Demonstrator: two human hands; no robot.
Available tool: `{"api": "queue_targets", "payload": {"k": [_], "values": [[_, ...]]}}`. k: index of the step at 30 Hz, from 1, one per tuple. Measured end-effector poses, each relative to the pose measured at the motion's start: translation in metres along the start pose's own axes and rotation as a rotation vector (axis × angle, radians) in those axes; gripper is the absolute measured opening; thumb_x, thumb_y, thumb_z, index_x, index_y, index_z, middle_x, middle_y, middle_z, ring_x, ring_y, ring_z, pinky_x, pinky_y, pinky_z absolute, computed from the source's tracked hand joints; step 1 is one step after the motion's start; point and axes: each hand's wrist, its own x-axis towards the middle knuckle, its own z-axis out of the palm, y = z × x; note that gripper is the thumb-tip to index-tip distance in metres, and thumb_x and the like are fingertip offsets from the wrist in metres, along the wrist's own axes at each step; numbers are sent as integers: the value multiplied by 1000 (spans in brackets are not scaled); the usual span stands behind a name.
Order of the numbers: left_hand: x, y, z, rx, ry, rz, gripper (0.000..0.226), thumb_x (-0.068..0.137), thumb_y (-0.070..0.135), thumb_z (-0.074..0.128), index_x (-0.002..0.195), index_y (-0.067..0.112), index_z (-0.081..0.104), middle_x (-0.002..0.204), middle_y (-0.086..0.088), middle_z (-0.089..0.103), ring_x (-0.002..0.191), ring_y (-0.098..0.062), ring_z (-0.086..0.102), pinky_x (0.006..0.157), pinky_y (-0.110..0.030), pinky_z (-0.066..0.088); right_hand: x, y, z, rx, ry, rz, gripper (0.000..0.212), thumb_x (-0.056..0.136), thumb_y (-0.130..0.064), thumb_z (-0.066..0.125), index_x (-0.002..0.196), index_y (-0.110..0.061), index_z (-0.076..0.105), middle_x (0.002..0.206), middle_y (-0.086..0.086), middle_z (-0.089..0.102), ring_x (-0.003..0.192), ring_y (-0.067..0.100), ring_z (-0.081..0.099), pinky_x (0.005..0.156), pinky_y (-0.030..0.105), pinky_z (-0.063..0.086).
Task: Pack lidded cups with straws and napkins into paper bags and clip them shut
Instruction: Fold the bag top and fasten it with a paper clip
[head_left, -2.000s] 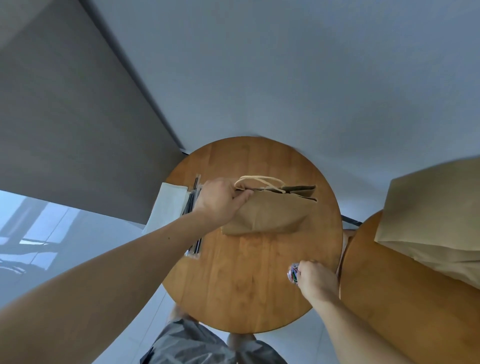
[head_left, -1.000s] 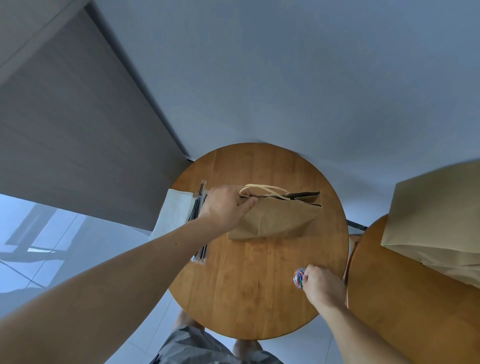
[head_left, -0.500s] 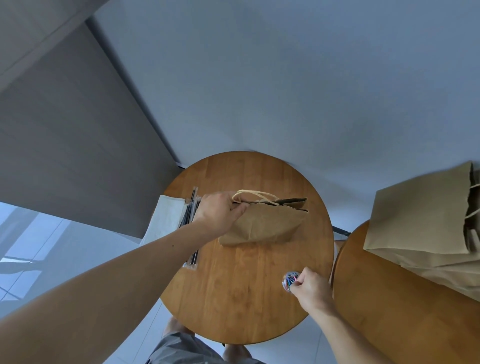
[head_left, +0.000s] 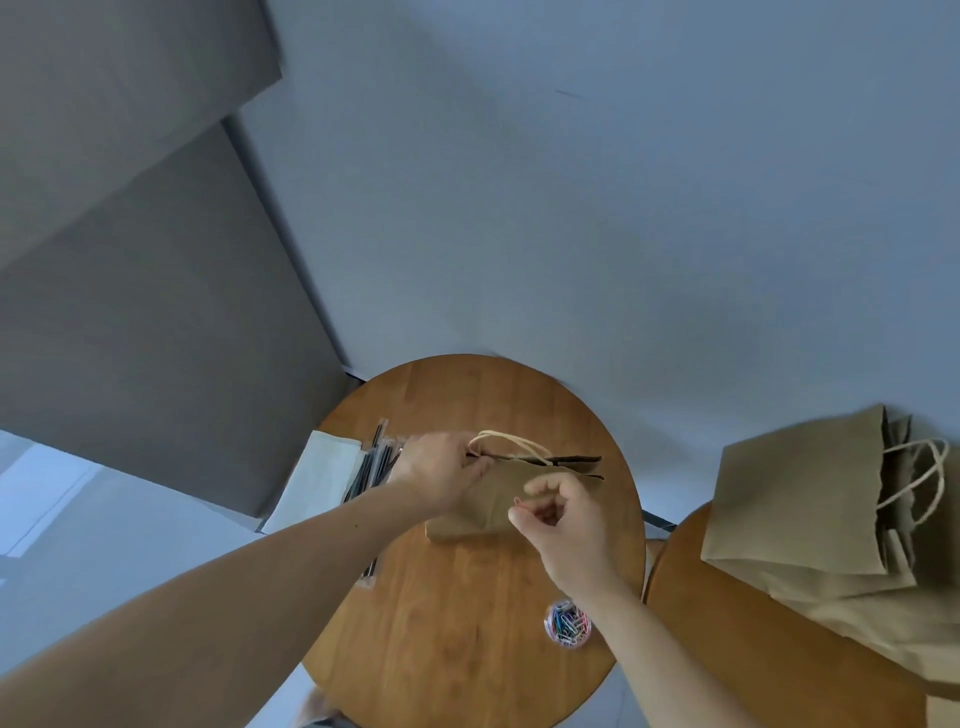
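A brown paper bag (head_left: 483, 512) with a cream handle stands on the round wooden table (head_left: 467, 623). My left hand (head_left: 441, 475) pinches the bag's top edge together at its left end. My right hand (head_left: 563, 514) hovers in front of the bag with thumb and forefinger pinched on a small red paper clip (head_left: 517, 501). A clear tub of coloured paper clips (head_left: 567, 623) sits near the table's right front edge. No cup is visible; the bag's inside is hidden.
Wrapped black straws (head_left: 374, 467) and white napkins (head_left: 324, 475) lie at the table's left edge. A stack of flat paper bags (head_left: 810, 499) lies on a second wooden table (head_left: 753, 660) to the right. Grey walls rise behind.
My right hand left the clip tub and rose to the bag with a clip pinched. My left hand kept its grip on the bag's top.
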Motion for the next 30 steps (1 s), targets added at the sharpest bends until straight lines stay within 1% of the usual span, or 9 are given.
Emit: {"api": "queue_targets", "payload": {"k": [3,6,8,9,11,16,19,23,30], "values": [[4,1,-2,11,-13,-20,33,95,43,56,65,42,43,58,19,46,58,-2,47,49,-18,27,9,-23,3,-7,-57,-97,35,85,-16,75,112,-36,63,80,-9,70,80,7,67,74,16,52],[5,2,-1,1,-27,-17,34,96,41,56,65,40,41,58,18,45,63,-8,49,51,-20,29,19,-35,6,-158,40,-292,20,87,-13,73,98,-30,74,83,-21,71,84,-2,66,72,11,50],[4,2,-1,3,-20,9,19,96,39,55,77,38,55,67,14,57,72,-13,57,59,-25,36,27,-40,8,-218,93,-355,14,86,-9,73,92,-22,76,84,-21,70,82,-4,66,71,11,50],[3,3,-2,2,-9,24,11,96,38,55,89,36,62,77,11,65,78,-14,61,65,-27,40,31,-41,7,-237,108,-363,13,85,-8,74,90,-20,76,82,-20,70,80,-4,65,70,9,49],[3,3,-1,0,14,42,16,96,36,54,106,31,66,93,8,72,87,-16,65,76,-31,47,39,-43,5,-268,115,-363,12,85,-6,74,88,-17,73,79,-18,68,78,-4,64,68,8,48],[2,2,-2,6,-21,82,24,99,34,50,117,30,66,105,7,73,99,-16,65,95,-36,44,51,-42,2,-304,17,-305,24,90,-7,68,110,-19,70,87,-10,72,72,3,68,73,21,57],[2,2,-3,43,-24,98,25,101,35,47,118,33,65,104,8,72,98,-15,64,96,-35,41,53,-38,3,-315,-5,-319,17,90,-6,68,99,-19,75,84,-13,72,69,3,69,70,24,58],[2,5,-3,59,-8,84,24,101,35,46,114,30,66,99,6,71,97,-17,63,96,-35,39,56,-38,4,-375,-13,-368,16,89,-9,69,91,-23,74,78,-18,69,64,-3,63,63,12,50],[2,7,-1,39,-3,107,22,100,34,46,109,31,65,97,8,71,96,-16,62,95,-36,39,60,-37,1,-473,-25,-421,16,88,-9,69,91,-24,74,77,-29,61,80,-8,62,70,9,50]]}}
